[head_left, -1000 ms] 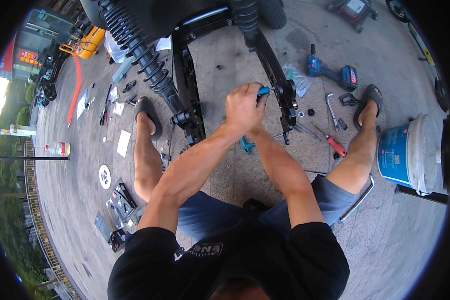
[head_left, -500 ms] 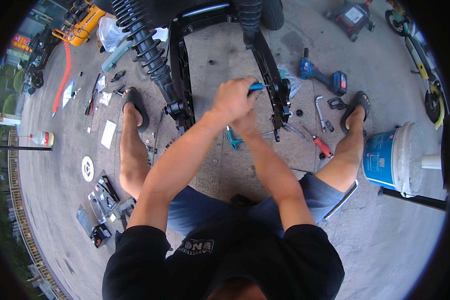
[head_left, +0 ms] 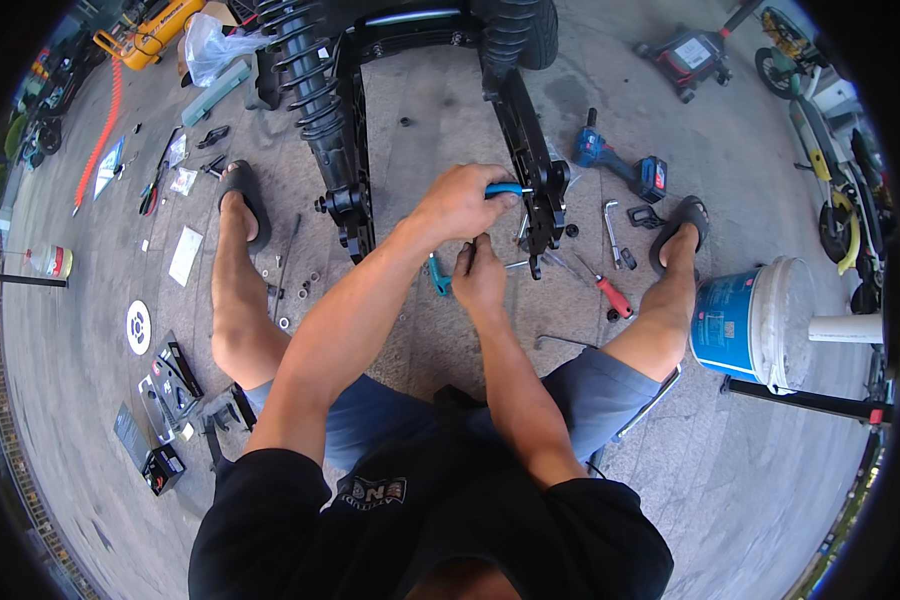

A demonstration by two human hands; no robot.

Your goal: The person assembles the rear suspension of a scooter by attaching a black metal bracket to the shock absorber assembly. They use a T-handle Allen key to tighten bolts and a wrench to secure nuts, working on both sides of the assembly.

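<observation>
My left hand (head_left: 460, 200) is closed around the blue handle of a tool (head_left: 505, 189). From it a short metal shaft points right, to the right arm (head_left: 542, 205) of a black vehicle frame. Just below and nearer to me is my right hand (head_left: 481, 285), apart from the left. Its dirty fingertips are pinched together, and anything between them is too small to make out. On the ground beside it lies a teal-handled tool (head_left: 438, 275). A black coil-spring shock absorber (head_left: 312, 100) rises along the frame's left arm (head_left: 356, 205).
Right of the frame lie a blue cordless power tool (head_left: 620, 165), a wrench (head_left: 612, 222) and a red-handled screwdriver (head_left: 613, 297). A blue and white bucket (head_left: 750, 325) stands beside my right leg. Small rings (head_left: 303, 288), a white disc (head_left: 138, 327) and opened packages (head_left: 150, 455) lie to the left.
My right hand has come away from my left hand, down toward me. The left hand keeps hold of the blue-handled tool at the frame. The whole view has shifted slightly.
</observation>
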